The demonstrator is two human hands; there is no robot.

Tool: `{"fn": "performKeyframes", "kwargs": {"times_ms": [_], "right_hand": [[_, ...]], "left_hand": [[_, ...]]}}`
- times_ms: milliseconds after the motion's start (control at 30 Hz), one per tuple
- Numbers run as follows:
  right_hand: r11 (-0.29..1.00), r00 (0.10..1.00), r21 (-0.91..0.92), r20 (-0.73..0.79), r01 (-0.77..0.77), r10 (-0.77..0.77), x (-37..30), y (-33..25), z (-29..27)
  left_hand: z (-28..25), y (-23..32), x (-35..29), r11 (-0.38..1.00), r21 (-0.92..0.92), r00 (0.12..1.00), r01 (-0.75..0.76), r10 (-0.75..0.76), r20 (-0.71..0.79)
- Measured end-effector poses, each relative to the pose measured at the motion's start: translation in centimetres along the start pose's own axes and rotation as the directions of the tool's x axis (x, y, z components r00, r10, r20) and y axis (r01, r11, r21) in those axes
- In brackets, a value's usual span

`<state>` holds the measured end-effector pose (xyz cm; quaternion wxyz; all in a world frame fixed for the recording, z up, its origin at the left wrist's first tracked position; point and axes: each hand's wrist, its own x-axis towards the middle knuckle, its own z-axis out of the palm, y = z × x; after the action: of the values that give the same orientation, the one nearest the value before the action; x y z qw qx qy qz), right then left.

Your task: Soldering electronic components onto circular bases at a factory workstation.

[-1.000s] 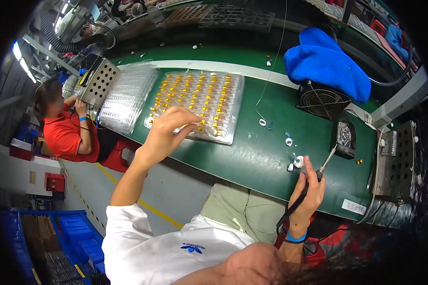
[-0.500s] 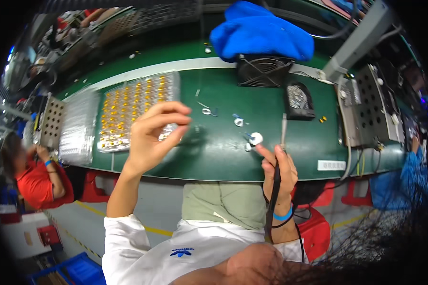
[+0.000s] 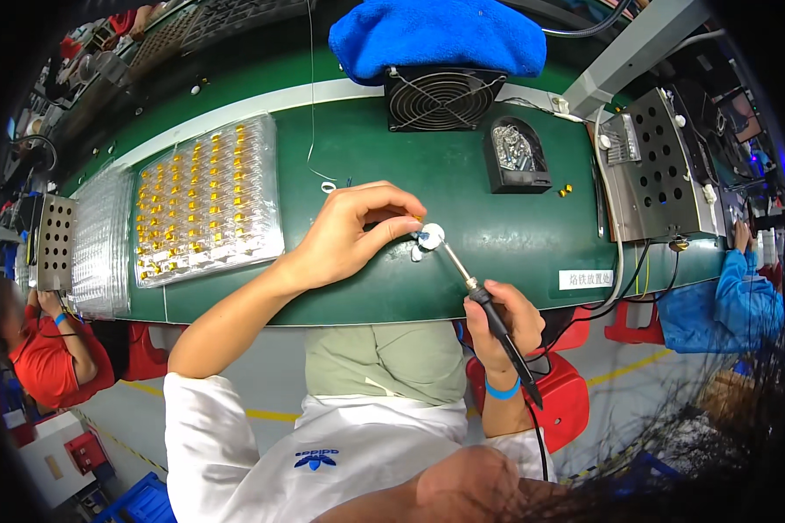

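Observation:
My right hand point(image 3: 508, 329) grips the black handle of a soldering iron point(image 3: 490, 307). The iron's metal tip points away to the left and reaches a small white disc point(image 3: 432, 234) on the green bench. From the left, my left hand point(image 3: 353, 228) comes in with thumb and forefinger pinched at the disc's edge. A speck of gold and a dark blue bit show at those fingertips, too small to name. Beside the disc, nearer to me, lies another small white piece point(image 3: 417, 254). Beyond my left hand is a white ring point(image 3: 328, 186).
At left, a clear tray point(image 3: 269, 248) holds rows of gold parts, beside stacked clear trays point(image 3: 103, 253). A fan point(image 3: 440, 100) under a blue cloth point(image 3: 440, 39) stands at the back. Right are a black bin point(image 3: 519, 181) of metal pieces and a perforated metal box point(image 3: 658, 174). A thin wire point(image 3: 312, 113) hangs down.
My left hand has moved right from beside the tray and its fingers have closed at the disc. The soldering iron has swung left, bringing its tip to the disc. The whole view has shifted.

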<state>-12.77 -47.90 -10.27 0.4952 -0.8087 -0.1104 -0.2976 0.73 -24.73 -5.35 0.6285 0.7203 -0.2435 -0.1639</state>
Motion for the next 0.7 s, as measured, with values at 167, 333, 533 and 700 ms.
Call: {"fn": "performKeyframes", "kwargs": {"times_ms": [167,333,533,700], "right_hand": [[0.995,0.995,-0.077,0.080,0.067,-0.061,0.9,-0.3,-0.4],[0.990,0.991,-0.093,0.094,0.106,-0.097,1.5,-0.6,0.0],[0.985,0.988,-0.107,0.083,0.136,-0.127,1.7,-0.7,0.1],[0.984,0.987,-0.106,0.085,0.146,-0.137,1.8,-0.6,0.2]], "left_hand": [[0.3,0.0,-0.1,0.997,0.060,0.999,-0.042,0.041,0.020],[0.4,-0.2,-0.3,0.991,0.107,0.996,-0.077,0.080,-0.027],[0.3,0.1,-0.3,0.996,0.075,0.999,-0.048,0.050,-0.023],[0.2,0.0,-0.3,0.998,0.059,0.999,-0.029,0.030,-0.021]]}}
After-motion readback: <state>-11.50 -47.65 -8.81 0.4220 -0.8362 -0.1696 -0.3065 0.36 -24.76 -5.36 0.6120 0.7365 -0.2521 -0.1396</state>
